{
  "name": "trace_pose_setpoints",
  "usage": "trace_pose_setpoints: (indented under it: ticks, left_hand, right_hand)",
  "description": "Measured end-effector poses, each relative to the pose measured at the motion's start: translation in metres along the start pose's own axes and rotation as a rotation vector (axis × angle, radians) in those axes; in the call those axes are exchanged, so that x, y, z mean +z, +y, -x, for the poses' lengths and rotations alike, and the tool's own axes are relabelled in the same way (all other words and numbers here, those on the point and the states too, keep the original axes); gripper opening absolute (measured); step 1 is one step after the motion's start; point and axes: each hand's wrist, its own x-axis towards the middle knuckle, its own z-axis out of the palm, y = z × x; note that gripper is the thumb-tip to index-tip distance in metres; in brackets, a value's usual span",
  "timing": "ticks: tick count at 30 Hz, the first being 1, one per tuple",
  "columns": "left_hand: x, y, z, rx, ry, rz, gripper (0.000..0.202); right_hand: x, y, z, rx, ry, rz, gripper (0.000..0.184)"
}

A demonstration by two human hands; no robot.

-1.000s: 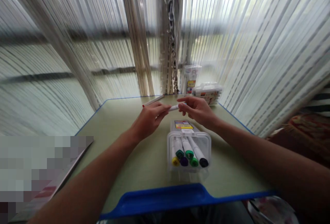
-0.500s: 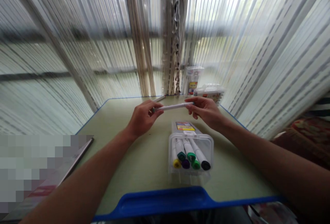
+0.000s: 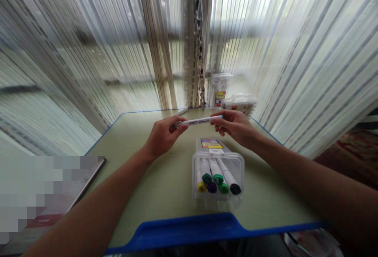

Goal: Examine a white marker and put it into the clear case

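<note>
A white marker point(image 3: 199, 121) with dark print on its barrel is held level above the table, one end in each hand. My left hand point(image 3: 163, 135) pinches its left end between thumb and fingers, hiding the tip. At the other end, my right hand point(image 3: 234, 127) is closed on the part where a bluish cap shows. Below and nearer to me, a clear plastic marker case point(image 3: 242, 170) lies on its side, its open end towards me. Several white markers point(image 3: 214, 170) with green, yellow, purple and black ends lie in it.
The pale green table point(image 3: 150, 198) has a blue rim with a recessed tray point(image 3: 189, 225) in front. Behind my right hand stand another clear case point(image 3: 220, 91) and a marker set point(image 3: 240, 105). A white stick-like object point(image 3: 180, 112) lies at the back edge, before string curtains point(image 3: 165, 52).
The marker has turned about its length, so dark print now faces me. Both hands keep their hold in nearly the same place. The view has shifted slightly.
</note>
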Motion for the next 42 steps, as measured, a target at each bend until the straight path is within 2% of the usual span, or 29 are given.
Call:
trace_pose_setpoints:
  ticks: [4,16,24,30,36,42]
  left_hand:
    - [0.001,0.002,0.001,-0.047,-0.045,0.062,0.036]
    - [0.006,0.008,0.002,-0.13,-0.032,0.251,0.03]
    - [0.01,0.012,0.003,-0.14,-0.004,0.244,0.03]
    - [0.009,0.015,0.003,-0.153,-0.025,0.262,0.023]
    - [0.009,0.012,0.004,-0.191,-0.047,0.352,0.026]
    - [0.009,0.013,0.004,-0.199,-0.043,0.431,0.027]
  right_hand:
    - [0.002,-0.001,0.001,0.01,-0.016,-0.004,0.032]
    - [0.013,-0.009,0.01,-0.021,-0.026,0.117,0.033]
    - [0.017,-0.013,0.014,-0.079,0.053,0.229,0.031]
    - [0.018,-0.015,0.014,-0.05,0.07,0.192,0.028]
    - [0.016,-0.014,0.014,-0.021,0.062,0.155,0.029]
    - [0.015,-0.014,0.013,-0.018,0.057,0.095,0.018]
